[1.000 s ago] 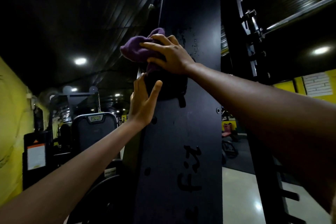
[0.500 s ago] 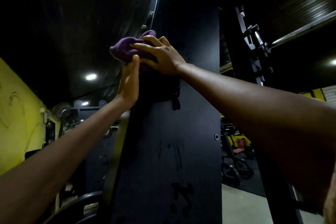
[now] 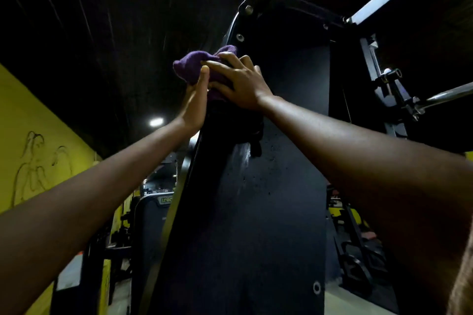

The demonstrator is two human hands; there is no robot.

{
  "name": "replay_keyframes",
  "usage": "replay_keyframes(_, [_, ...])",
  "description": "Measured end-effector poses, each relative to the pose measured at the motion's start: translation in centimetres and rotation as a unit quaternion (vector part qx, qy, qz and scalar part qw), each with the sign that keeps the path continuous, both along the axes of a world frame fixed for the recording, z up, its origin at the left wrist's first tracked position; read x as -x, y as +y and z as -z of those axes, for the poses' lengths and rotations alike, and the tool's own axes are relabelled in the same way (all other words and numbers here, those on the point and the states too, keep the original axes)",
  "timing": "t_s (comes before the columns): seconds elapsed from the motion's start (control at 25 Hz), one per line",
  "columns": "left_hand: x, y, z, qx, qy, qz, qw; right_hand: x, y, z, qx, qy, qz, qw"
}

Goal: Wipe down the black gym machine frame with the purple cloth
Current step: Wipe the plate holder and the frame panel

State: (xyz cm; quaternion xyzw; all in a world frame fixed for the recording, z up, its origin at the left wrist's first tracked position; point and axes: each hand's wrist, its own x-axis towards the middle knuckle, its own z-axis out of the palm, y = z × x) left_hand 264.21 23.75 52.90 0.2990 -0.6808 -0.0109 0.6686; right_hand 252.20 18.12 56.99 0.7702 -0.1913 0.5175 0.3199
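Wipe in progress, high on the black gym machine frame. The purple cloth sits bunched against the upper left edge of the upright panel, under and just beyond the fingertips of the right hand. Progress, judged only from the panel as it lies: a faint pale streak and scattered specks show on the face below the right palm, so that stretch looks unfinished; whether any part is already clean cannot be told in this dim light. The section above the fingertips, up to the bolts and the top bracket, and the long lower face toward the wrist side appear still to be covered. Estimate: early to middle of the job. Right hand pose: arm extended upward and forward, wrist slightly bent, palm down on the cloth, fingers spread and mostly straight, pressing the cloth flat to the panel rather than curling round it. Left hand: arm also raised, hand turned edge-on, fingers straight and together, tips touching the cloth's underside just beside the right index finger; it seems to steady the bundle from the panel's side edge. No clench on either hand. A dark strap-like piece hangs on the panel below the heel of the right hand. A steel bar lies well apart, off past the right forearm.
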Motion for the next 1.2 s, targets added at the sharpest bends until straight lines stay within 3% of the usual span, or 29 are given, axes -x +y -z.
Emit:
replay_keyframes(0.36, [2.4, -1.5, -3.3, 0.06, 0.009, -0.052, 0.997, 0.6, -1.8, -2.6, -0.035, -0.1, -0.036, 0.994])
replay_keyframes(0.48, [2.5, -1.8, -3.2, 0.099, -0.028, -0.149, 0.983, 1.3, -2.9, -3.8, -0.083, -0.166, -0.036, 0.982])
replay_keyframes(0.6, [2.2, -2.2, -3.2, 0.116, -0.069, -0.264, 0.955, 1.6, -3.3, -4.9, -0.195, -0.281, 0.031, 0.939])
replay_keyframes(0.68, [2.3, -2.1, -3.3, 0.118, -0.075, -0.318, 0.938, 2.0, -2.2, -6.0, -0.27, -0.304, 0.055, 0.912])
replay_keyframes(0.76, [2.6, -1.8, -3.9, 0.12, -0.077, -0.393, 0.908, 2.2, -0.8, -6.4, -0.305, -0.289, 0.016, 0.907])
replay_keyframes(0.88, [3.1, -1.6, -6.0, 0.113, -0.031, -0.435, 0.893, 0.7, -0.4, -4.0, -0.243, -0.235, 0.006, 0.941])
replay_keyframes(1.08, [3.0, -3.7, -7.8, 0.106, -0.041, -0.322, 0.94, 1.3, -3.0, -3.4, -0.137, -0.202, -0.004, 0.97])
replay_keyframes(1.2, [2.4, -4.0, -7.8, 0.135, -0.053, -0.296, 0.944, 2.6, -4.5, -5.4, -0.118, -0.203, -0.002, 0.972])
